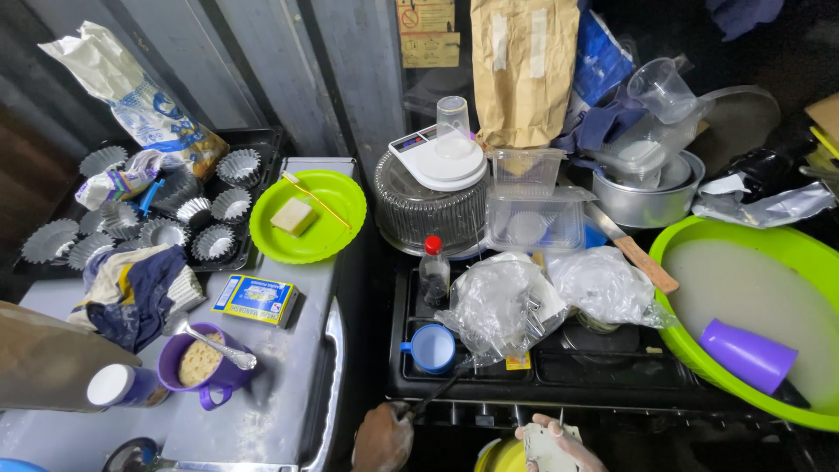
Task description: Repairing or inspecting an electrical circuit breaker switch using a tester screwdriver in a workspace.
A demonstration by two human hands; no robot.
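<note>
Purple mug (199, 363) holds batter and spoon (220, 348); left hand (383, 437) fingers grip a dark handle (441, 391).

Left hand (383, 437), bare, no sleeve or jewellery in view, right hand (559, 446), bare, smeared with pale batter, fingertips coated

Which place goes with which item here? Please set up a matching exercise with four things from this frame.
Things:
1. purple mug
2. small blue cup
3. purple cup
4. pale block

Places:
A. lying on its side in the big green basin
B. on the green plate
C. on the black stove top
D. on the grey metal counter, a spoon resting across it

Pairs: 1-D, 2-C, 3-A, 4-B
</note>
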